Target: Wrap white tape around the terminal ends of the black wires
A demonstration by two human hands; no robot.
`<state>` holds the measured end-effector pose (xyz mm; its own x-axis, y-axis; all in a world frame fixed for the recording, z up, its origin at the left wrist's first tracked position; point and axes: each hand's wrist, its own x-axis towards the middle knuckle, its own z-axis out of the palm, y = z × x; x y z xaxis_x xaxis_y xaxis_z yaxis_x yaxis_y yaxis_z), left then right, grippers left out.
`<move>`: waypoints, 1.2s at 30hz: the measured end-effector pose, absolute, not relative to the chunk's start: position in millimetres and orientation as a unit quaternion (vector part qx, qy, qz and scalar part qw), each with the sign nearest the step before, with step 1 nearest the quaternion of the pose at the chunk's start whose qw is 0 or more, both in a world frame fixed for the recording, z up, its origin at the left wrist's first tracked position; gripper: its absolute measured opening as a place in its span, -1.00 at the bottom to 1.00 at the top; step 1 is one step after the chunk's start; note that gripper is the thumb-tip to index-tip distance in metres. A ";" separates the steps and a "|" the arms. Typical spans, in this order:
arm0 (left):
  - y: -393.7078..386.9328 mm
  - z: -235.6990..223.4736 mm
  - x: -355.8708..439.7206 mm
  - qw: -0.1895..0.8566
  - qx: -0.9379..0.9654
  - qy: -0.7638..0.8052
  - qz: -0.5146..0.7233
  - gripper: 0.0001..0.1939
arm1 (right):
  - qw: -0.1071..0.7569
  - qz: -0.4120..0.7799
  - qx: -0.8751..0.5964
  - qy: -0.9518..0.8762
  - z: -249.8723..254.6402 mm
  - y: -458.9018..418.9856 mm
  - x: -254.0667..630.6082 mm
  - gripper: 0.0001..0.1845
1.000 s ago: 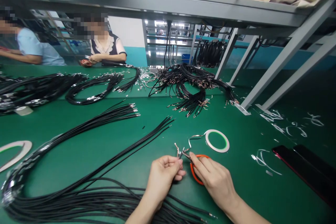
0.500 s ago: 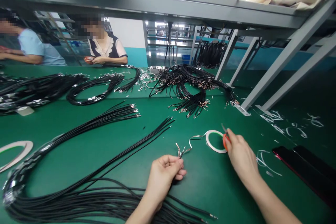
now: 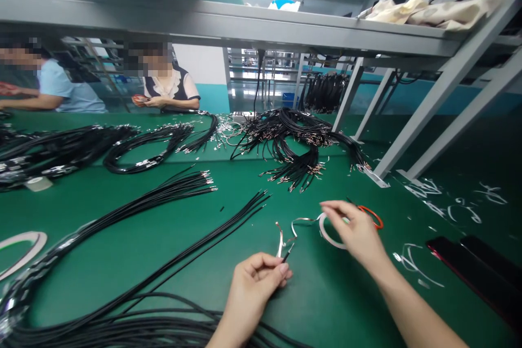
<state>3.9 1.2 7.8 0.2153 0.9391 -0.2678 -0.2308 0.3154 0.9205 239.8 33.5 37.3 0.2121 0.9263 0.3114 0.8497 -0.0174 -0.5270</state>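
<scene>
My left hand [image 3: 259,291] is closed on a black cable [image 3: 287,256], its stripped tip poking out past the thumb. A thin copper foil strip [image 3: 280,239] stands up from the same fingers. My right hand [image 3: 359,231] reaches over the white tape roll [image 3: 332,239] with its fingers stretched out to the left. A curled length of tape [image 3: 304,219] runs from that roll toward my left hand. Behind the right hand shows the orange handle [image 3: 373,216] of a small cutting tool, mostly hidden; whether the hand touches it is unclear.
A long bundle of black cables [image 3: 163,266] curves across the left side. More cable coils [image 3: 293,130] lie at the back. A second tape roll [image 3: 35,250] sits at far left. Grey shelf legs [image 3: 420,114] and dark phone-like slabs [image 3: 457,261] stand right. Two people [image 3: 171,84] sit opposite.
My right hand has shifted from gripping the orange-handled tool to reaching left over the tape roll. The orange handle has swung to the right. My left hand stays on the cable; the view has tilted up.
</scene>
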 end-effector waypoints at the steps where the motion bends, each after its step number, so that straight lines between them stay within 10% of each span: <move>1: 0.5 8.4 4.3 0.672 0.393 0.450 0.436 -0.69 | 0.344 0.105 -0.683 -0.636 38.5 30.5 222.3 -0.73; 4: -0.9 10.2 5.5 0.672 0.396 0.445 0.439 -0.73 | 0.484 0.418 -0.536 -0.551 37.3 23.0 180.8 -0.73; 9: -2.5 8.8 9.0 0.676 0.403 0.427 0.445 -0.77 | 0.494 0.588 -0.479 -0.426 28.9 15.3 158.0 -0.66; 36: -1.7 15.7 12.1 0.625 0.400 0.476 0.472 -0.71 | 0.576 0.538 -0.479 -0.386 25.4 -4.8 146.7 -0.75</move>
<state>12.1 -1.7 15.7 0.1004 0.9708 -0.2177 -0.2085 0.2345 0.9495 146.7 -4.8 25.4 0.1213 0.9901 -0.0710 -0.2496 -0.0388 -0.9676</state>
